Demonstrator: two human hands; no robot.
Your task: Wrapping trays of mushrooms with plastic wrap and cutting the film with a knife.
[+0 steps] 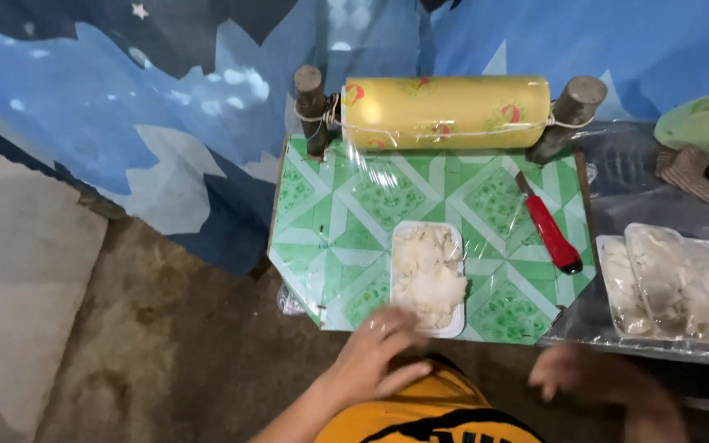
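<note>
The left hand (379, 353) lies open, fingertips touching the near edge of the tray (428, 277). The right hand (592, 377), blurred and empty, hovers right of it; a knife (550, 234) lies beyond.

One view only, from the person's head, looking steeply down and forward from close above both hands, the green patterned counter (486, 184) lying just beyond their fingertips.

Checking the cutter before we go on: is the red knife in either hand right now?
No, the red knife lies on the green tile board, apart from the left hand and right hand.
</note>
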